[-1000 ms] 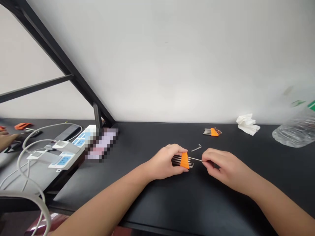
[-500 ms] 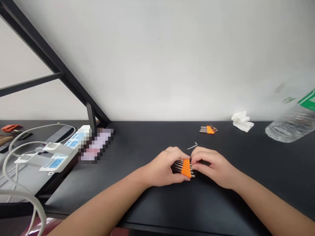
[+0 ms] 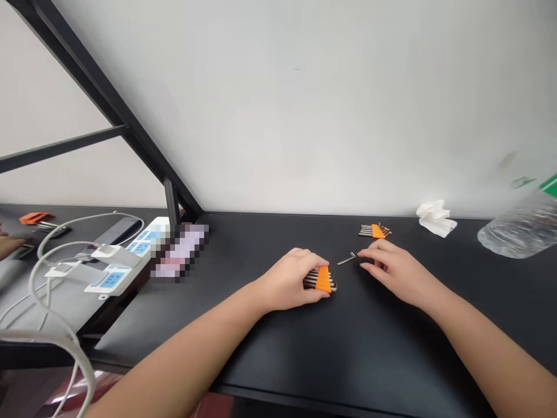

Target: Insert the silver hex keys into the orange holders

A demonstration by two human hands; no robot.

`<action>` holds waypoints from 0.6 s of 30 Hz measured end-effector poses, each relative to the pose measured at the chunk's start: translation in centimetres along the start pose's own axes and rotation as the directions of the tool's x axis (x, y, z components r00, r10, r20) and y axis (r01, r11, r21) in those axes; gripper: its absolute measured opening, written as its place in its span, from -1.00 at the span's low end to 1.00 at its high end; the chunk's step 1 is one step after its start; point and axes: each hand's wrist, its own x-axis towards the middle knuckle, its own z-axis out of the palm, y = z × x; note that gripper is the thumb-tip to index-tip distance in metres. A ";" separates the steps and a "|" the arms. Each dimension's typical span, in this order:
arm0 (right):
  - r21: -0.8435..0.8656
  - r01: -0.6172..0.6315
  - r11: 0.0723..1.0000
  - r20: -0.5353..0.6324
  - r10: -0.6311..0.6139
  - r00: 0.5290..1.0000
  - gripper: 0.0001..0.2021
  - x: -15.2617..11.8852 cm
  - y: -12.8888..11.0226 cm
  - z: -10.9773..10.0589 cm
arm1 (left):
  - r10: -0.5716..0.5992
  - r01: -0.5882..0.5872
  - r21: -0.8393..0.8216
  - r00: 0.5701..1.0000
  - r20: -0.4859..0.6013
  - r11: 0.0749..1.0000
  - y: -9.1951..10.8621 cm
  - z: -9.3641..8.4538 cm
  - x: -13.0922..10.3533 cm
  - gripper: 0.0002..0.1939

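My left hand (image 3: 289, 283) grips an orange holder (image 3: 324, 280) filled with several metal hex keys, thumb below and fingers above it, on the black table. My right hand (image 3: 394, 271) is apart from the holder, its thumb and index finger spread with nothing between them. Just left of its fingertips a single L-shaped hex key (image 3: 347, 259) lies on the table. Behind that, a second orange holder (image 3: 378, 231) with several hex keys rests near the wall.
A crumpled white tissue (image 3: 436, 218) and a clear plastic bottle (image 3: 517, 227) are at the back right. On the left are a white power strip (image 3: 130, 261) with cables, a black metal frame (image 3: 172, 200), and another person's hand (image 3: 9, 246) at the far edge.
My right hand has let go of the hex keys in the holder and moved right and up, beside the loose key. My left hand, still gripping the holder, has moved up slightly.
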 end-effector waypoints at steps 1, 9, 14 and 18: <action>-0.037 0.008 0.999 0.018 -0.008 1.000 -0.74 0.1 0.5 0.2 | -0.034 0.034 0.006 0.999 -0.005 0.999 0.0 -0.1 0.0 -0.47; -0.301 0.101 0.948 -0.001 -0.106 0.994 -0.68 -0.1 0.4 1.3 | -0.055 0.055 0.011 0.998 -0.004 0.998 0.2 0.0 0.0 -0.45; -0.435 0.098 0.895 0.034 -0.093 0.995 -0.71 -0.6 -0.6 0.9 | -0.075 0.076 0.012 0.997 -0.010 0.997 0.1 0.0 0.0 -0.45; -0.427 0.112 0.897 0.032 -0.109 0.994 -0.69 -0.7 -0.6 1.1 | -0.071 0.071 -0.005 0.997 -0.012 0.997 -0.1 0.1 0.0 -0.44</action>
